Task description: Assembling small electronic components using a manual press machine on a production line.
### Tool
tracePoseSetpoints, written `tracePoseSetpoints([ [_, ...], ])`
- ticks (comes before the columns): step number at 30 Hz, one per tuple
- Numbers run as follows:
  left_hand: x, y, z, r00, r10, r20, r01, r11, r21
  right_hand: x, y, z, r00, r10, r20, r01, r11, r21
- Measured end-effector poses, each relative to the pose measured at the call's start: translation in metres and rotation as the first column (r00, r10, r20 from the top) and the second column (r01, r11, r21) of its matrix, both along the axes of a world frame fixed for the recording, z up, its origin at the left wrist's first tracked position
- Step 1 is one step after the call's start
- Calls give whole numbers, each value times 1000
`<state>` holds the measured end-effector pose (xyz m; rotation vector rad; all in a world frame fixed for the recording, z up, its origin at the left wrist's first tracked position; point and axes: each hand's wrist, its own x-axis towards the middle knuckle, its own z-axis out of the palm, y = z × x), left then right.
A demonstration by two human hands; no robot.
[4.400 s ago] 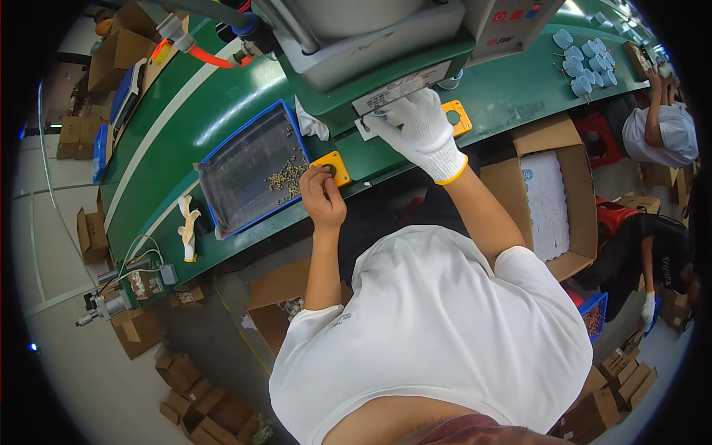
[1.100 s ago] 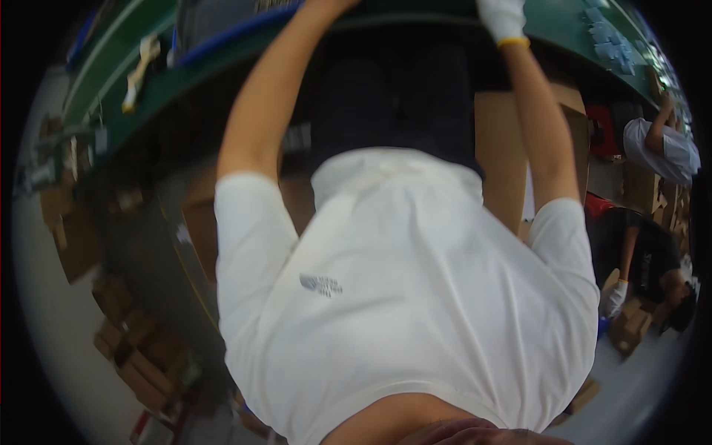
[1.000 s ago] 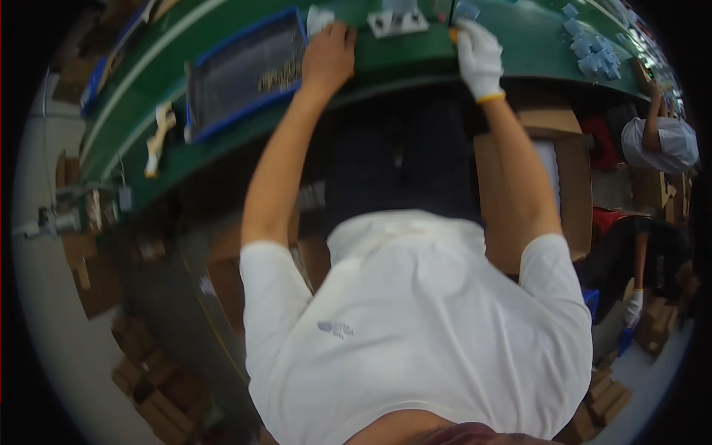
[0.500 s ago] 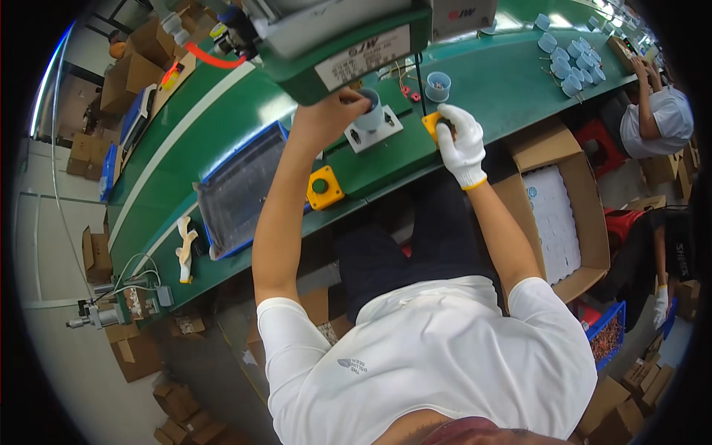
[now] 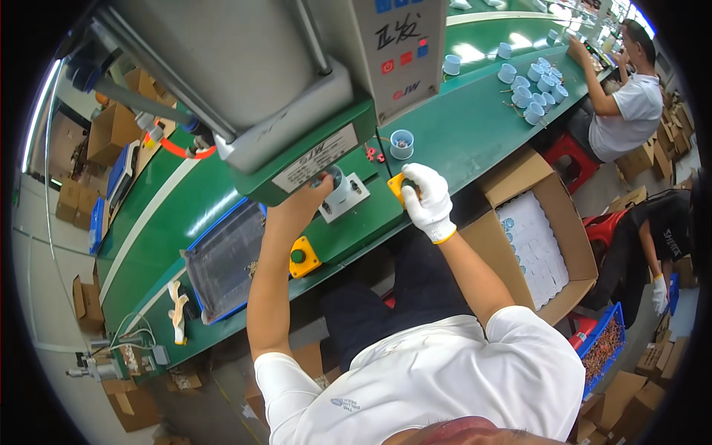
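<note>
My bare left hand [image 5: 302, 199] reaches under the green head of a press [image 5: 326, 152]. Its fingers close on the rim of a light-blue plastic cup [image 5: 340, 194], partly hidden by the press head. The cup stands upright on a pale metal fixture plate [image 5: 351, 202]. My right hand [image 5: 430, 204], in a white knit glove, curls around a yellow push-button box [image 5: 395, 189] at the bench edge, thumb by its dark button. Another yellow box with a green button [image 5: 298, 256] sits beside my left forearm. A second light-blue cup [image 5: 401, 150], with small parts inside, stands beyond my right hand.
A blue-rimmed tray [image 5: 222, 271] and a loose glove [image 5: 178, 311] lie left on the green bench. An open carton [image 5: 571, 222] with white packing stands right of me. Several light-blue cups [image 5: 535, 72] cluster farther right, near a seated co-worker [image 5: 630, 104]. Small red parts [image 5: 375, 154] lie behind the fixture.
The view has shifted, so the bench and hands appear lower and farther left, and more of the press shows. Both hands keep their places at the cup and the button box.
</note>
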<state>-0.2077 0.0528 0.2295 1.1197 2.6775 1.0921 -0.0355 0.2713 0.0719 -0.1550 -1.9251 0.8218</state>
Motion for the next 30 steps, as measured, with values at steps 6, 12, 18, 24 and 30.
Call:
tracePoseSetpoints([
  [6, -8, 1, -1, 999, -42, -16, 41, 999, -28, -1, 4, -2, 1000, 15, -7, -15, 1000, 16],
  [12, -32, 3, -9, 978, -106, 181, 114, 993, -29, -1, 4, -8, 999, -33, -1, 33, 999, 35],
  [18, -42, 7, -13, 962, -205, 181, 203, 979, 31, -1, 2, -13, 999, -52, -6, 53, 998, 43],
  [24, -51, 7, -5, 941, -224, 253, 236, 972, -17, 1, 3, -13, 997, -73, 2, 73, 996, 57],
  [30, -69, 1, -19, 947, -303, 104, 308, 950, -42, -7, -2, -7, 1000, -13, -25, 14, 1000, 27],
])
